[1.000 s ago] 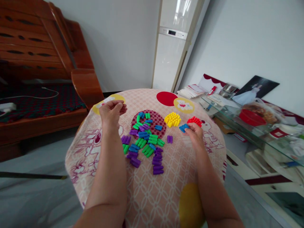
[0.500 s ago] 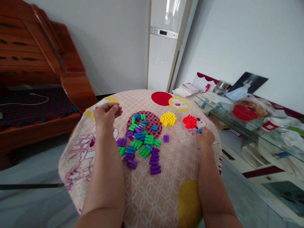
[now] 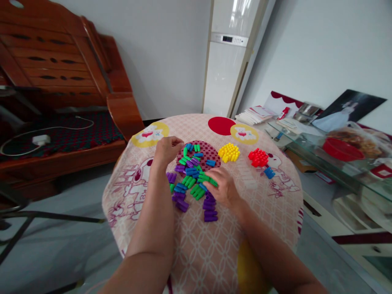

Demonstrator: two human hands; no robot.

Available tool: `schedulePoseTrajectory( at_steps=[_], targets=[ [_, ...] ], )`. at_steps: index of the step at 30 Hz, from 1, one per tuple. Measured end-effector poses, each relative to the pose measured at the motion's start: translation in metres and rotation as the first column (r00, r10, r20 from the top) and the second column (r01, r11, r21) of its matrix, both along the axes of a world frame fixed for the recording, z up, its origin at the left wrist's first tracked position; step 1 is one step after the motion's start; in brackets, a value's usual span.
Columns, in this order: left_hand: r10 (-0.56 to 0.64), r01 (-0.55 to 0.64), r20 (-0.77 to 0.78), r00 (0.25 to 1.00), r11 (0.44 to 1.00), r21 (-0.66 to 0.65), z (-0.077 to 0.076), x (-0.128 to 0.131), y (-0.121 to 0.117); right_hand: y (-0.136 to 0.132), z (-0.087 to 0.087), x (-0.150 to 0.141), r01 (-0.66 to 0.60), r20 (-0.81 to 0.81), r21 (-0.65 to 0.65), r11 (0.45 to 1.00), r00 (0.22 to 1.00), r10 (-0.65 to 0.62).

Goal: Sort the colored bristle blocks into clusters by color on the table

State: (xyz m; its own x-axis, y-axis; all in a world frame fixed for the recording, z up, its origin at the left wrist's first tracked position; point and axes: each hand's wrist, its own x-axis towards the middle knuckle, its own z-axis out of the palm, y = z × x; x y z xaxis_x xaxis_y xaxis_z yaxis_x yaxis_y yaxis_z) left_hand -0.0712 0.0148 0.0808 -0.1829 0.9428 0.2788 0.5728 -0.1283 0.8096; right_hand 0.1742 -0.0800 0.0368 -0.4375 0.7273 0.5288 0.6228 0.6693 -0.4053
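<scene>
A loose heap of small plastic tube pieces, in green (image 3: 189,181), blue (image 3: 192,173) and purple (image 3: 181,204), lies on a round cloth-covered table (image 3: 196,249). At the heap's right side, my right hand (image 3: 225,188) has thumb and fingers closed around a green tube piece (image 3: 210,179). My left hand (image 3: 168,150) hovers by the heap's upper left, its fingers curled together; what they hold, if anything, is hidden. A row of purple pieces (image 3: 210,212) lies below my right hand. Off to the right sits a small blue group (image 3: 270,172), apart from both hands.
Yellow pieces (image 3: 229,152) and red pieces (image 3: 258,157) form two tight clusters toward the table's far right. A wooden bench (image 3: 121,112) stands at left. On the right, a glass-topped cabinet (image 3: 318,157) holds papers (image 3: 255,115) and a red bowl (image 3: 343,149).
My right hand has left the blue pieces beside the red cluster and moved left to the heap, closing on a green piece. My left hand is now nearer the heap. The view has shifted left.
</scene>
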Motion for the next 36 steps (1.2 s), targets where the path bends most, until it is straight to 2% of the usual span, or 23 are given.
schedulePoseTrajectory(
  at_steps=[2, 5, 9, 12, 15, 19, 23, 29, 33, 36],
  targets=[
    [0.016, -0.016, 0.009, 1.0, 1.0, -0.003, -0.002, -0.005, 0.001, -0.007, -0.002, -0.018, -0.003, 0.116, 0.001, 1.0, 0.993, 0.003],
    [0.022, -0.022, 0.024, 0.999, 1.0, -0.016, -0.006, -0.009, 0.004, -0.007, -0.005, -0.018, 0.138, 0.218, -0.02, 0.99, 0.967, -0.13],
    [0.023, -0.022, 0.032, 0.999, 1.0, -0.017, -0.006, -0.009, 0.004, 0.002, -0.005, 0.001, 0.257, 0.165, -0.095, 0.962, 0.957, -0.239],
    [0.031, -0.03, 0.028, 0.999, 0.999, -0.02, -0.004, -0.007, 0.003, 0.006, -0.006, 0.005, 0.205, 0.1, -0.103, 0.973, 0.976, -0.194],
    [0.039, -0.038, 0.031, 0.999, 0.999, -0.028, -0.001, -0.005, 0.001, 0.008, -0.009, -0.005, 0.106, 0.054, -0.083, 0.991, 0.993, -0.102],
    [0.036, -0.035, 0.038, 0.999, 0.999, -0.014, -0.001, -0.005, 0.001, 0.016, -0.013, -0.021, 0.082, 0.123, -0.135, 0.987, 0.99, -0.065],
    [0.026, -0.026, 0.033, 0.999, 1.0, -0.004, -0.004, -0.008, 0.004, 0.022, -0.011, -0.023, 0.096, 0.164, -0.217, 0.971, 0.985, -0.061],
    [0.028, -0.028, 0.013, 1.0, 1.0, -0.007, -0.004, -0.008, 0.003, 0.016, -0.005, -0.012, 0.085, 0.084, -0.276, 0.958, 0.994, -0.064],
    [0.032, -0.032, 0.022, 0.999, 0.999, -0.017, -0.003, -0.008, 0.002, 0.014, 0.0, -0.002, 0.08, -0.074, -0.269, 0.96, 0.992, -0.103],
    [0.03, -0.03, 0.033, 0.999, 0.999, -0.022, -0.004, -0.009, 0.003, 0.021, 0.001, 0.018, 0.147, -0.214, -0.228, 0.962, 0.957, -0.197]
  ],
)
